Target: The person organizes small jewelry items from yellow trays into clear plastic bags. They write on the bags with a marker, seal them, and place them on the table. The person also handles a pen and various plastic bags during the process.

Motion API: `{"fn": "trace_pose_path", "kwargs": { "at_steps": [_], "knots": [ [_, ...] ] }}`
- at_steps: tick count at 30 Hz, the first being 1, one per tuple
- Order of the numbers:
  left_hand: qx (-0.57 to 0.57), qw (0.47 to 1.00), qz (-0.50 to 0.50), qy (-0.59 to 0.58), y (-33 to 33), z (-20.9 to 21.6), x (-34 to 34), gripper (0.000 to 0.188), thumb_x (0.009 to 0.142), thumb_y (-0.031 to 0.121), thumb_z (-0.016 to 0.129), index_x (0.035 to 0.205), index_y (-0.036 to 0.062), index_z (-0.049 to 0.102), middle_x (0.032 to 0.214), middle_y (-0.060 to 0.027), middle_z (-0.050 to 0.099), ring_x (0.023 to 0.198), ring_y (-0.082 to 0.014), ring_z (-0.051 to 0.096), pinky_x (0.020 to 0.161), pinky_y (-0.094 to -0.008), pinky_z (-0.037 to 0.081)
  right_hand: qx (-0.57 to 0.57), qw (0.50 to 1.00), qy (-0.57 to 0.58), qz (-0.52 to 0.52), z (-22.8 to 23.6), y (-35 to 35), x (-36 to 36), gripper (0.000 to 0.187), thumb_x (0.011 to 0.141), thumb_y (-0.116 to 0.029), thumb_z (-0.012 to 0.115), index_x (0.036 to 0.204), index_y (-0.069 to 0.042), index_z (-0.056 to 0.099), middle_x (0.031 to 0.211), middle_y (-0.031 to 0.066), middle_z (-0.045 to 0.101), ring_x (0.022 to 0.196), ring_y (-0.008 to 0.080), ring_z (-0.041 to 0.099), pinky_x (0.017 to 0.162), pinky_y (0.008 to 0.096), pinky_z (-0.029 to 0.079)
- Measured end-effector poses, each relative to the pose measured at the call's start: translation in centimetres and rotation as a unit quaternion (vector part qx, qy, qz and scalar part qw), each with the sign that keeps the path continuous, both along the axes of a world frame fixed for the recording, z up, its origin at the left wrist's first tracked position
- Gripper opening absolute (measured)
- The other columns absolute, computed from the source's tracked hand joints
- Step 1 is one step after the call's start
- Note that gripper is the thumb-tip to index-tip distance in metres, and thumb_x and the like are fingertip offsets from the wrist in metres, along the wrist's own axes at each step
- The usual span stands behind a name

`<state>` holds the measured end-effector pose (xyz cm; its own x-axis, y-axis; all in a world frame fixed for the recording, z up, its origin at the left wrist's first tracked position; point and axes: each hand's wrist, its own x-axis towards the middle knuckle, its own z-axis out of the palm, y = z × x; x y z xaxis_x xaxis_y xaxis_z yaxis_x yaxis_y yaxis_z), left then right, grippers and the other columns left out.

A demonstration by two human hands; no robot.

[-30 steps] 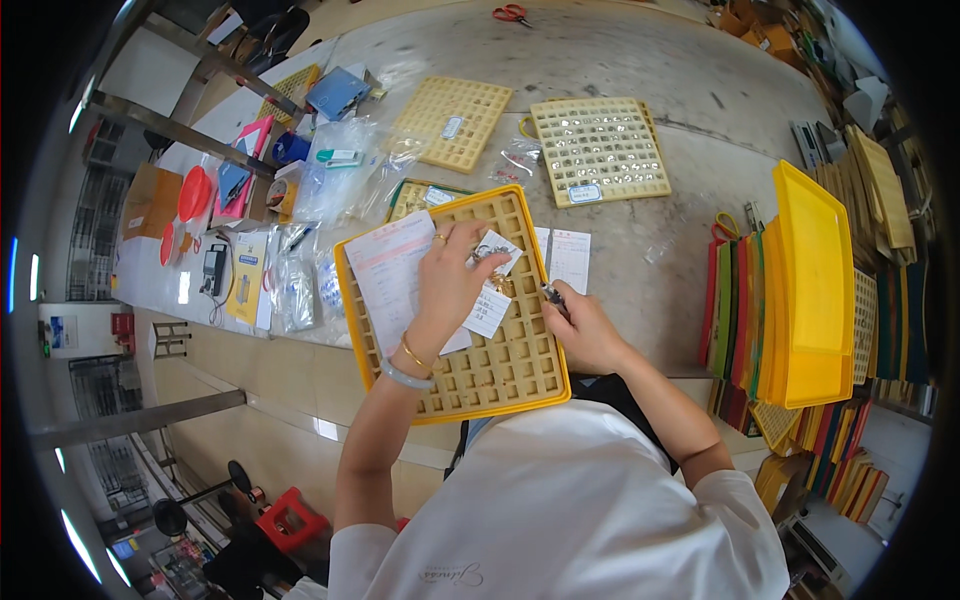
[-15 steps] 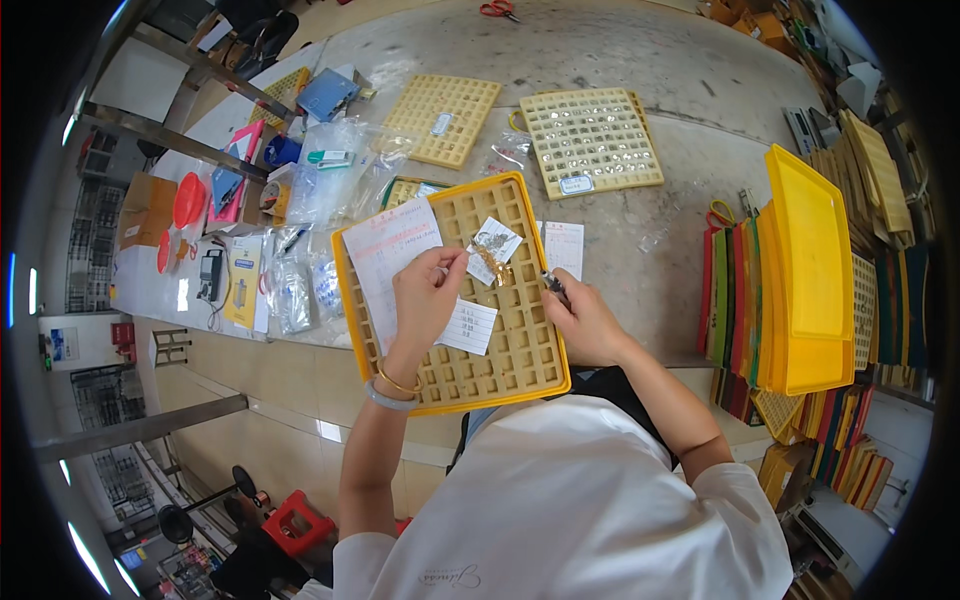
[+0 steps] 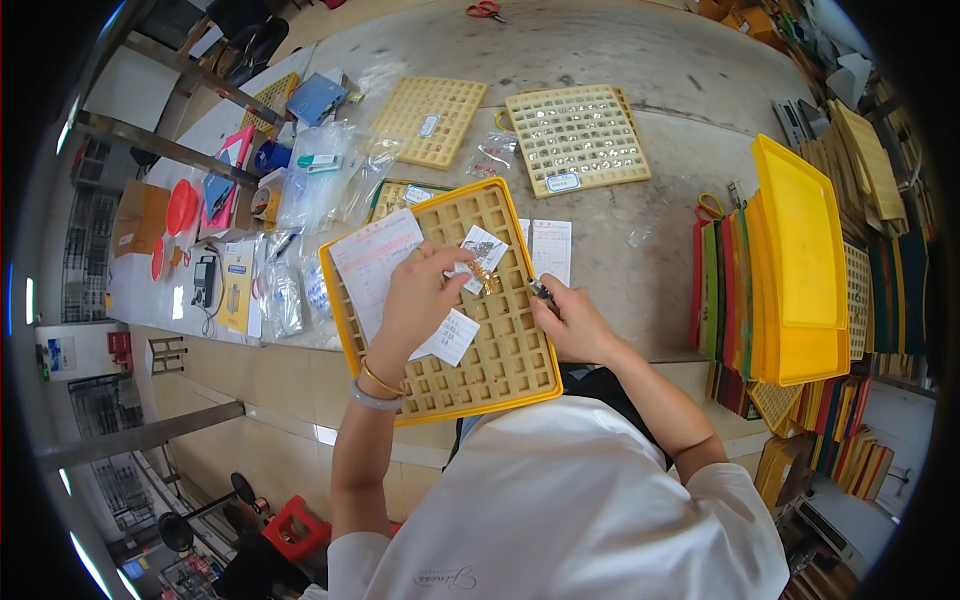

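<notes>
A yellow-rimmed tray (image 3: 553,372) with rows of square pockets lies tilted in front of me. On it are a small white paper (image 3: 482,243) bearing silver-coloured bits, a heap of small gold-coloured pieces (image 3: 490,282), a printed sheet (image 3: 372,262) and a lined note (image 3: 455,338). My left hand (image 3: 420,300) reaches over the tray, fingers pinched together at the edge of the gold heap; what lies between the fingertips is hidden. At the tray's right rim my right hand (image 3: 575,322) is closed round a small dark metal tool (image 3: 541,291), its kind not clear.
Beyond lie a filled pocket tray (image 3: 580,140), a beige pocket tray (image 3: 425,120) and clear plastic bags (image 3: 340,170). Yellow trays (image 3: 800,260) and coloured folder-like boards stand stacked at right. Red-handled scissors (image 3: 484,10) lie at the far edge.
My left hand has lowered its fingertips onto the gold pieces, where it hovered beside them before. My right hand still grips the dark tool. The whole view has shifted slightly.
</notes>
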<state>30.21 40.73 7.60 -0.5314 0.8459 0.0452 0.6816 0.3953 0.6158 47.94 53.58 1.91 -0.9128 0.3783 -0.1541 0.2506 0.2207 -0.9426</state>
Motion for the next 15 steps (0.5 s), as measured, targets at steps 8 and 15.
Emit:
{"fn": "trace_pose_path", "kwargs": {
  "at_steps": [8, 15],
  "knots": [
    [0.039, 0.994, -0.086, 0.046, 0.5, -0.9, 0.3, 0.013, 0.074, 0.004, 0.067, 0.086, 0.0041, 0.063, 0.082, -0.0069, 0.055, 0.065, -0.0194, 0.054, 0.056, -0.0286, 0.045, -0.008, 1.0, 0.016, -0.022, -0.4, 0.3, 0.5, 0.016, 0.084, -0.014, 0.05, 0.084, 0.001, 0.043, 0.059, 0.0172, 0.051, 0.051, 0.0326, 0.05, 0.05, 0.037, 0.04],
    [-0.031, 0.993, -0.042, -0.108, -0.4, 1.8, 3.0, 0.009, 0.08, 0.003, 0.063, 0.086, 0.0017, 0.057, 0.071, -0.0033, 0.051, 0.051, -0.003, 0.045, 0.045, -0.02, 0.036, -0.014, 0.998, 0.024, -0.061, -1.9, 1.4, 1.4, 0.015, 0.088, -0.012, 0.047, 0.089, 0.002, 0.046, 0.055, 0.0068, 0.043, 0.051, 0.01, 0.037, 0.048, 0.0289, 0.034]
  ]
}}
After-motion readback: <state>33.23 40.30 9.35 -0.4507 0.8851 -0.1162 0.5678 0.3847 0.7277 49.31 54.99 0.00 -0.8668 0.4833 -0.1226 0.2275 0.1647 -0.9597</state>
